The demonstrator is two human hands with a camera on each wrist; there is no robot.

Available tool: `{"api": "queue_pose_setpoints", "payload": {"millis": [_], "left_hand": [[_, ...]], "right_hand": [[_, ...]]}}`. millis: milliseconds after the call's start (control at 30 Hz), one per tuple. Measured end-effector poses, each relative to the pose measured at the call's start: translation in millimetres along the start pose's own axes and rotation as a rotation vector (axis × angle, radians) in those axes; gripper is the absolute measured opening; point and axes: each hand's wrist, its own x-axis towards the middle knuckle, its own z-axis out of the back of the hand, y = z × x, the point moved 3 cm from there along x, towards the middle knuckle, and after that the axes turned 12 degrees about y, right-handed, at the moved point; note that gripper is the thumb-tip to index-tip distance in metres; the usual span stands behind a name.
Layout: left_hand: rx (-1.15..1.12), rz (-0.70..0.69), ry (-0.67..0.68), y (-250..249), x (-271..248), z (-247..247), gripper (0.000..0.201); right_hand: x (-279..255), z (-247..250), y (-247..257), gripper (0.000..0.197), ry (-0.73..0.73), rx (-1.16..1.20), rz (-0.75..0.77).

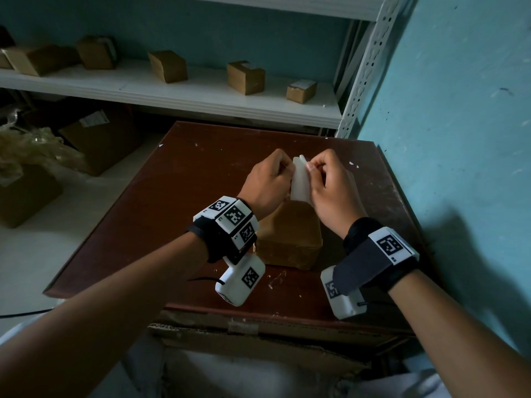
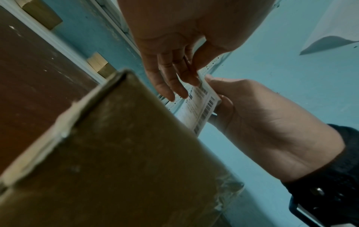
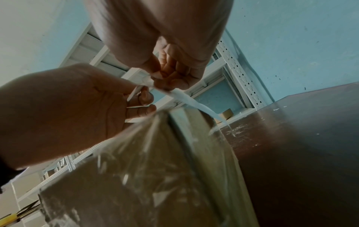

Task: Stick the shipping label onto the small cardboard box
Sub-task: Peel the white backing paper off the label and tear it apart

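small cardboard box (image 1: 288,239) rests on brown table (image 1: 161,214), toward its near edge | left hand (image 1: 265,182) and right hand (image 1: 330,185) above box's far end, both pinching shipping label (image 1: 300,179), held upright between them, clear of box | boxes on shelf (image 1: 201,93) beyond far edge

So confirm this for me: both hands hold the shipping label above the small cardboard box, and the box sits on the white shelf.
Wrong in one respect: the small cardboard box sits on the brown table, not on the white shelf, as the head view shows. The rest stands: left hand and right hand both hold the shipping label above it.
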Motion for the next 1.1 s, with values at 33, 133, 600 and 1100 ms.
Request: {"api": "queue_pose_setpoints", "payload": {"millis": [33, 133, 600, 1100], "left_hand": [[-0.004, 0.002, 0.0, 0.0, 0.0, -0.2, 0.011], [-0.042, 0.009, -0.001, 0.6, -0.3, -0.2, 0.012], [-0.057, 0.012, -0.016, 0.4, -0.1, 0.6, 0.011], [-0.073, 0.013, -0.017, 3.8, 1.1, -0.1, 0.011]], "right_hand": [[0.0, -0.2, -0.1, 0.009, -0.001, -0.002, -0.002], [-0.2, 0.4, 0.0, 0.01, 0.001, 0.0, -0.011], [-0.4, 2.3, 1.1, 0.012, -0.012, -0.023, -0.013], [-1.8, 4.4, 2.5, 0.008, -0.027, -0.015, -0.035]]}}
